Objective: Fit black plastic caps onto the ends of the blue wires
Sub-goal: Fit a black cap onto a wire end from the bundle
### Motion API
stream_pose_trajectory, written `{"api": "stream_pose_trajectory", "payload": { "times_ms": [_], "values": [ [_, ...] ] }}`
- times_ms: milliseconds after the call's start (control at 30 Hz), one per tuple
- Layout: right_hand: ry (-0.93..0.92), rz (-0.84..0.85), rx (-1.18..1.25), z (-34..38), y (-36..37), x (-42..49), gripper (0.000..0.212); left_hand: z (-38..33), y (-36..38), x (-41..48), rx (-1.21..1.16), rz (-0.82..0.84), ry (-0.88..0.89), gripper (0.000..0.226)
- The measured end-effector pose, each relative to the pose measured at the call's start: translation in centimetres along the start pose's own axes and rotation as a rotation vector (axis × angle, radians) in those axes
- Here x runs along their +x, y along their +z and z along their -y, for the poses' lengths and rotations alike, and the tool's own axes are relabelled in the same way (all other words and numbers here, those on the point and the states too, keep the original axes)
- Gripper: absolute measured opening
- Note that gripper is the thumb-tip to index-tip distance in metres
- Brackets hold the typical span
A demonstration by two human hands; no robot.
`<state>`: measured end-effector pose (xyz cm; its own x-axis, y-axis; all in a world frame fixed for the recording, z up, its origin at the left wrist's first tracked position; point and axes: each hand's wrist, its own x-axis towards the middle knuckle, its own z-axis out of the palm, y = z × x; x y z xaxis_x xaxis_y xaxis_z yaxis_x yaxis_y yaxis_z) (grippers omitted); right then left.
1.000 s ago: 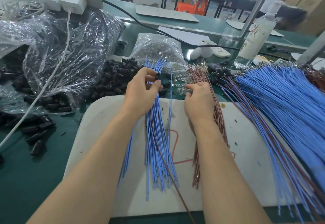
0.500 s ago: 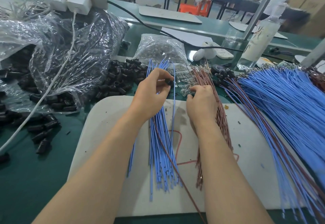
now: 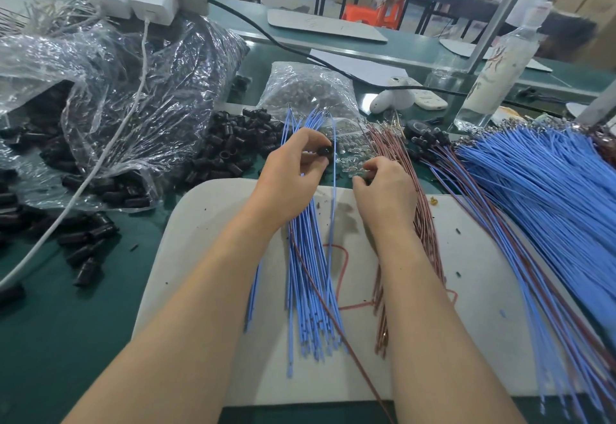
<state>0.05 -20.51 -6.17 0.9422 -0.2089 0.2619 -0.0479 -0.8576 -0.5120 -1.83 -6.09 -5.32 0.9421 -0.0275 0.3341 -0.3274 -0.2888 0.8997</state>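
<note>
On the worktop [image 3: 66, 340], by the white board's [image 3: 433, 290] far edge, our left hand [image 3: 286, 177] has fingers clamped on a black cap [image 3: 325, 152], the loose blue wire [image 3: 334, 197] just right of it running far-to-near, and our right hand's [image 3: 386, 193] fingers curl in, can't tell on what.

- The mat [image 3: 483, 323] lies on the bench [image 3: 66, 340] before you.
- On it, one wire bundle [image 3: 310, 273] runs under your left hand [image 3: 286, 187], a second bundle [image 3: 386, 140] under your right hand [image 3: 386, 197].
- A cap [image 3: 325, 152] sits between your left fingertips.
- Loose caps [image 3: 233, 147] lie behind the mat's left corner, a large bag [image 3: 133, 107] left of them.
- A small bag [image 3: 310, 90] lies behind your hands.
- A wire sheaf [image 3: 550, 190] lies to the right, a bottle [image 3: 496, 70] behind it.
</note>
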Motion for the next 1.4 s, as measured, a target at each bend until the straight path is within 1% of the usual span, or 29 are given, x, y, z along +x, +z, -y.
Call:
{"api": "stream_pose_trajectory", "payload": {
  "times_ms": [33,167,300,367,433,500,567,633,667,733,767,800,867,967,1067,1133,1233,1333,1400],
  "values": [
    [-0.001,0.004,-0.003,0.0,0.0,0.0,0.025,0.0,0.0,0.0,0.001,0.002,-0.002,0.016],
    [-0.009,-0.014,-0.016,-0.1,0.3,0.0,0.013,0.0,0.0,0.0,0.0,0.011,-0.014,0.016],
    [-0.003,-0.017,0.01,0.2,0.2,0.0,0.008,0.0,0.1,0.0,0.012,0.02,-0.027,0.016],
    [-0.002,0.003,0.024,0.3,0.2,0.0,0.014,0.0,0.0,0.0,0.037,0.019,-0.029,0.016],
    [-0.014,0.033,-0.026,0.3,0.3,0.0,0.022,0.0,0.0,0.0,0.069,0.011,-0.031,0.017],
    [-0.039,0.032,-0.069,0.3,0.4,-0.1,0.021,0.0,-0.1,0.0,0.098,-0.005,-0.035,0.017],
    [-0.058,-0.04,0.043,0.4,0.3,-0.2,0.02,0.1,-0.1,0.0,0.118,-0.028,-0.039,0.017],
    [-0.105,-0.128,0.269,0.8,-0.2,-0.4,0.017,0.1,0.0,0.0,0.13,-0.054,-0.032,0.017],
    [-0.147,-0.122,0.38,1.2,-0.4,-0.6,0.016,0.1,0.0,0.1,0.135,-0.068,-0.026,0.017],
    [-0.213,-0.004,0.56,2.4,-0.7,-1.2,0.014,0.2,-0.1,0.3,0.161,-0.098,-0.01,0.018],
    [-0.216,0.062,0.616,2.9,-0.5,-1.5,0.015,0.2,-0.2,0.3,0.182,-0.114,-0.005,0.019],
    [-0.205,0.098,0.646,3.3,-0.3,-1.7,0.017,0.3,-0.2,0.3,0.198,-0.132,-0.004,0.021],
    [-0.172,0.089,0.665,3.6,0.1,-1.7,0.016,0.3,-0.1,0.4,0.206,-0.148,-0.002,0.023],
    [-0.122,0.04,0.713,3.2,0.1,-1.3,0.006,0.2,-0.1,0.3,0.256,-0.14,0.014,0.019],
    [-0.045,0.04,0.809,2.9,0.2,-0.9,0.002,0.5,-0.2,0.4,0.336,-0.145,0.01,0.011],
    [-0.009,0.064,0.872,2.9,0.2,-0.8,0.004,0.6,-0.1,0.4,0.327,-0.139,0.02,0.007],
    [0.011,0.106,0.914,2.9,0.2,-0.8,0.009,0.6,0.1,0.3,0.312,-0.109,0.029,0.012],
    [0.021,0.098,0.941,2.9,0.1,-0.8,0.012,0.6,0.2,0.3,0.327,-0.079,0.058,0.013],
    [0.038,0.083,0.975,2.8,0.1,-0.7,0.009,0.6,0.1,0.3,0.334,-0.064,0.073,0.013]
  ]
}}
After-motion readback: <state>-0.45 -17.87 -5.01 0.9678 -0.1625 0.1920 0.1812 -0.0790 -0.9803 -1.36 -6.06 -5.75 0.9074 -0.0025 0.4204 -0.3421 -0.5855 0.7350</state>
